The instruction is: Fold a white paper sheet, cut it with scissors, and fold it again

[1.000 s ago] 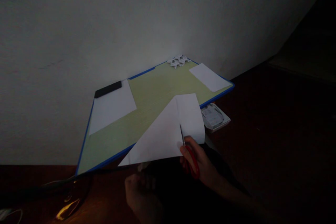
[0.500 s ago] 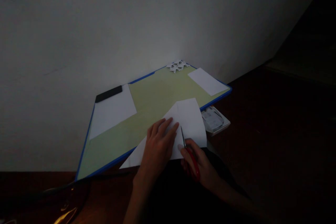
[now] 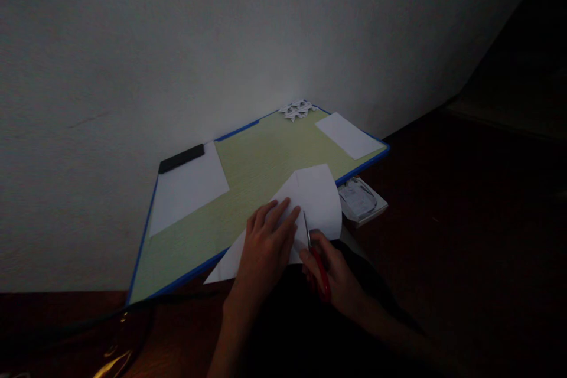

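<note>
A large folded sheet of white paper [image 3: 319, 194] lies across the near edge of the small green table [image 3: 254, 171], partly overhanging it. My left hand [image 3: 267, 242] rests on the paper with its fingers stretched out, pressing it down. In my right hand [image 3: 334, 274] is a pair of scissors [image 3: 319, 269] with red handles. The metal blades point away from me and lie at the paper, just right of my left fingertips. How far the lower blade reaches under the sheet is hidden.
A white sheet [image 3: 190, 195] with a dark flat phone-like object [image 3: 181, 158] lies at left. Several folded paper pieces [image 3: 296, 109] sit at the far corner, near another white paper [image 3: 349, 134]. Below the right edge is a white box [image 3: 363, 201] holding scraps. A wall stands behind.
The right part of the paper has bent and curled more, its edge shifting left. My right hand and the scissors have moved slightly up and left. The left hand stays nearly in place.
</note>
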Demonstrator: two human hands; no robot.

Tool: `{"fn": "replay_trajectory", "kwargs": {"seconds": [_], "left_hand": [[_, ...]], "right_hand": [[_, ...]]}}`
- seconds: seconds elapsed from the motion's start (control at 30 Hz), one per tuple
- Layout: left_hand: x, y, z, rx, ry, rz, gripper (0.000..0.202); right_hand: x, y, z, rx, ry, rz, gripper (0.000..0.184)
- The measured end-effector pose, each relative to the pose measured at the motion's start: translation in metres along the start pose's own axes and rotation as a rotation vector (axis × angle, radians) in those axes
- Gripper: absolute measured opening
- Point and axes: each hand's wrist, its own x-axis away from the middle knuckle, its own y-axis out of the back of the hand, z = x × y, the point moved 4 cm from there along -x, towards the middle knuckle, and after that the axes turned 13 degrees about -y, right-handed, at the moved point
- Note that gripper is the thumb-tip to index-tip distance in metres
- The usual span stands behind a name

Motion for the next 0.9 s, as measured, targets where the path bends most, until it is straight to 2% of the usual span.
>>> {"fn": "replay_trajectory", "kwargs": {"seconds": [0.17,0.4,0.9], "left_hand": [[0.0011,-0.0016,0.0009,-0.008,0.005,0.007,0.045],[0.0021,-0.0024,0.002,-0.007,-0.013,0.014,0.046],[0.0023,-0.0021,0.0003,0.014,-0.001,-0.012,0.045]], "right_hand": [[-0.0046,0.0044,-0.007,0.05,0.008,-0.007,0.034],[-0.0045,0.0056,-0.0044,-0.036,-0.006,0.047,0.038],[-0.0056,0.0038,-0.0065,-0.06,-0.037,0.002,0.043]]}}
